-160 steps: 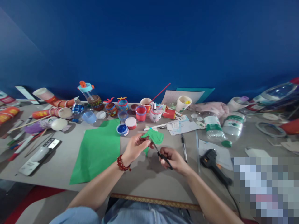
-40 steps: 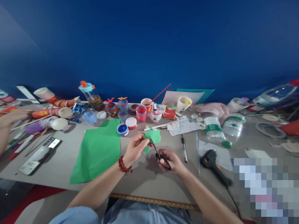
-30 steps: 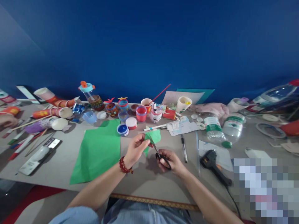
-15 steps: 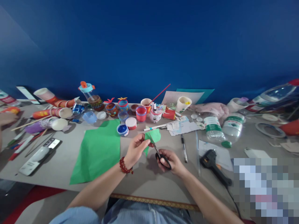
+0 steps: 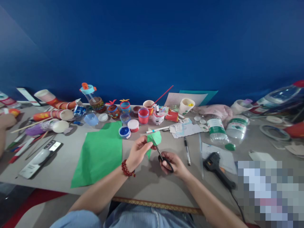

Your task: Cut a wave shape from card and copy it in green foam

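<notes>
Between its thumb and fingers, my left hand [image 5: 139, 152] pinches a small green paper piece [image 5: 156, 138]; a red bead bracelet circles that wrist. My right hand [image 5: 172, 163] is wrapped round the black handles of a pair of scissors [image 5: 162, 155]. The scissor blades point up and left and lie against the green piece, close to my left fingertips. A large green sheet [image 5: 101, 158] lies flat on the table, left of my left hand. Just beyond my hands sits an open pot of blue paint [image 5: 124, 132].
Paint pots, cups and a red stick [image 5: 163, 95] line the back. A phone [image 5: 41, 160] lies left. To the right are a pen [image 5: 187, 152], a glue gun [image 5: 218, 169] and plastic bottles [image 5: 216, 129]. Another person's hand [image 5: 7, 121] shows at the left edge.
The small green piece's right edge sits slightly further left and its outline differs a little. My two hands and the scissors have hardly moved. The other person's hand at far left has shifted slightly.
</notes>
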The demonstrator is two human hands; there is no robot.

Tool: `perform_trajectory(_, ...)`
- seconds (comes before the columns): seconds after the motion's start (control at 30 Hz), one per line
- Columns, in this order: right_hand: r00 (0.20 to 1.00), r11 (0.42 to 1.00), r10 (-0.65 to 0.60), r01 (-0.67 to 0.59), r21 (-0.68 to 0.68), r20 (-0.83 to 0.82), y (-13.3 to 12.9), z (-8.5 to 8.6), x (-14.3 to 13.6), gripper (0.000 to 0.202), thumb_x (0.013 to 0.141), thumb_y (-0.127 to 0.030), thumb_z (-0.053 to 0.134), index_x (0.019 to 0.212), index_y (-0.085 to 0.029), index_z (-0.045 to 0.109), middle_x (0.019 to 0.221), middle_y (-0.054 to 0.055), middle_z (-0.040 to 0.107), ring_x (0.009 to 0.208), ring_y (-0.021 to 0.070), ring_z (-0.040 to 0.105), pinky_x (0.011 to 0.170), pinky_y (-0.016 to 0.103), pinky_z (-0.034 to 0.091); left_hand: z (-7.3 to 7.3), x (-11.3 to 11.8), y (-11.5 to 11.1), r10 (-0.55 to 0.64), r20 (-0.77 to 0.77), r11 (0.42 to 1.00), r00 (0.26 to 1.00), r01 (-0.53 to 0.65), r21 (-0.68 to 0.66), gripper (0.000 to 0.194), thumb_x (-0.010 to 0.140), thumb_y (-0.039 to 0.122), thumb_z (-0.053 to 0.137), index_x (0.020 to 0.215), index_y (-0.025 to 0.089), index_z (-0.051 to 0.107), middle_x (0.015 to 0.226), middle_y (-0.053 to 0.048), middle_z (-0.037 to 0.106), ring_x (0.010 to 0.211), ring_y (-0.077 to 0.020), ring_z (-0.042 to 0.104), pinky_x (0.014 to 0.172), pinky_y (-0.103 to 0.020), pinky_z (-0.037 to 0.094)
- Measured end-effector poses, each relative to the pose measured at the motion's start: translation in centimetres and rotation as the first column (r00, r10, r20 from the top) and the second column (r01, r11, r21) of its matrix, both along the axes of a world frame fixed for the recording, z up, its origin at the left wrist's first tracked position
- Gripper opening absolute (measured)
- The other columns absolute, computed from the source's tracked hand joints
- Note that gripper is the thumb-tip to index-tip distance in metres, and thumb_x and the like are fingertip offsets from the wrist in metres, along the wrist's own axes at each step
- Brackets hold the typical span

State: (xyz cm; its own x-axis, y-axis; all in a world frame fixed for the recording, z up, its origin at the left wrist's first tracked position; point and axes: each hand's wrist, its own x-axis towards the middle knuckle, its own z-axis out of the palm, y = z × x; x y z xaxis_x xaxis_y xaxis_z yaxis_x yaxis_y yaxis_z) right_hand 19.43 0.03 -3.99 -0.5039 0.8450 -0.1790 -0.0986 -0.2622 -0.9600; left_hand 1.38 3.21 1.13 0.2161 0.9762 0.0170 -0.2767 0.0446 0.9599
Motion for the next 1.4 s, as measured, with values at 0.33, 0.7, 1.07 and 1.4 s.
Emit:
perform_trajectory(0.33, 0.999, 1.0, 0.025, -0.025, -0.018, 0.02, -0.03, -0.03, 0.09, 0.056, 0.062, -0.068, 0.068, 0.067, -0.02, 0.04, 0.045, -0.004, 0.051, 0.037, 0.0067, 0.04, 0.039, 0.019, 0.024, 0.4, -0.49, 0.27, 0.022, -0.018, 1.0, 1.0, -0.021, 0.009, 0.018, 0.077, 0.031, 0.066, 0.072, 0.014, 0.059, 0.069, 0.0, 0.063, 0.066, -0.0121, 0.06, 0.068, -0.025, 0.05)
perform_trajectory(0.7, 0.998, 0.999, 0.037, -0.036, 0.019, -0.051, -0.36, 0.42, 0.04, 0.058, 0.064, -0.072, 0.063, 0.07, -0.017, 0.046, 0.046, -0.002, 0.052, 0.038, 0.0061, 0.036, 0.038, 0.019, 0.019, -0.56, -0.39, 0.14, -0.011, -0.043, 0.999, 0.999, 0.012, 0.031, 0.02, 0.079, 0.033, 0.064, 0.074, 0.015, 0.057, 0.07, -0.002, 0.063, 0.067, -0.0136, 0.058, 0.067, -0.025, 0.046)
perform_trajectory(1.07, 0.997, 0.999, 0.034, -0.032, 0.031, -0.068, -0.35, 0.46, 0.04, 0.056, 0.066, -0.07, 0.063, 0.07, -0.016, 0.047, 0.047, -0.003, 0.05, 0.038, 0.0062, 0.037, 0.038, 0.018, 0.021, 0.31, -0.03, 0.02, -0.009, 0.002, 1.0, 1.0, 0.009, 0.021, 0.023, 0.075, 0.034, 0.069, 0.071, 0.015, 0.057, 0.069, -0.001, 0.063, 0.065, -0.0125, 0.059, 0.066, -0.025, 0.048)
perform_trajectory(1.4, 0.999, 0.999, 0.038, -0.036, 0.041, -0.033, -0.25, 0.22, 0.17, 0.055, 0.068, -0.07, 0.063, 0.07, -0.017, 0.046, 0.047, -0.002, 0.052, 0.038, 0.0063, 0.036, 0.038, 0.019, 0.02, 0.06, -0.12, 0.04, -0.013, -0.016, 1.0, 1.0, 0.013, 0.018, 0.021, 0.076, 0.033, 0.068, 0.074, 0.015, 0.058, 0.071, -0.002, 0.064, 0.067, -0.0132, 0.059, 0.067, -0.025, 0.047)
